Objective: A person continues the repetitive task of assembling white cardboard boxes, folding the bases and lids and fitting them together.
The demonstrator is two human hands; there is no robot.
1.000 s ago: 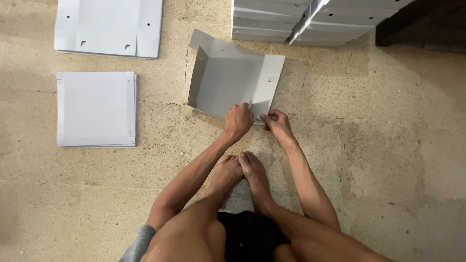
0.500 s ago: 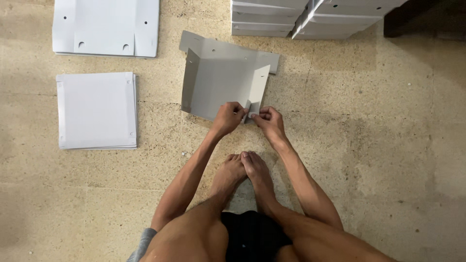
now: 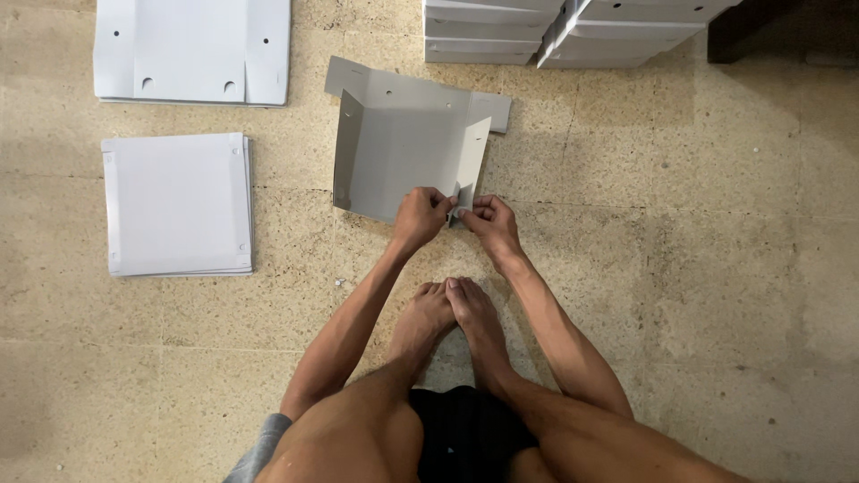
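grey box blank flat, side flaps up, perhaps long axis floorward-away

arms – bare, no sleeves | feet – bare | shorts – black (grey cloth at left hip)

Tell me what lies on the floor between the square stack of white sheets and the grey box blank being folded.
Nothing: the head view shows bare tiled floor between the white sheet stack and the grey box blank.

Grey flat box blank half-folded mid-floor; white flat stacks left, finished boxes stacked above.
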